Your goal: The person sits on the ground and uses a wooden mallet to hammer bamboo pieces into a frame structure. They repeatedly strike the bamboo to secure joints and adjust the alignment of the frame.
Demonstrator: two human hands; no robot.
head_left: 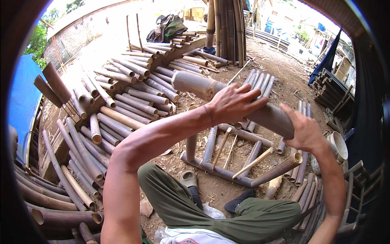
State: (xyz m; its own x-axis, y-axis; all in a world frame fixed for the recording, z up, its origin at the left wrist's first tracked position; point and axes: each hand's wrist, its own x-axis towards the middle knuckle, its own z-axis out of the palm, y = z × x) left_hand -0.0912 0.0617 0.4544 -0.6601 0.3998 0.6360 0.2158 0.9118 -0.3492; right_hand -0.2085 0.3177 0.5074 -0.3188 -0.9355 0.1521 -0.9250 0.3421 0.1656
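A thick, dark brown bamboo piece (195, 85) is held up slantwise in front of me, its left end higher in the picture than its right. My left hand (237, 101) reaches across from above and curls its fingers over the middle of it. At the right end my right hand (305, 129) grips the piece, with the palm against the end and some fingers out of sight behind. Below the held piece a bamboo frame (219, 175) lies on the ground, with several short uprights and split sticks about it.
Stacks of cut bamboo (140, 97) fill the left side. More bamboo lengths (302, 195) lie at my right, near a pale metal pot (338, 147). Wood chips litter the dirt ground. Tall poles (229, 30) stand at the back, and a blue tarp (26, 97) hangs far left.
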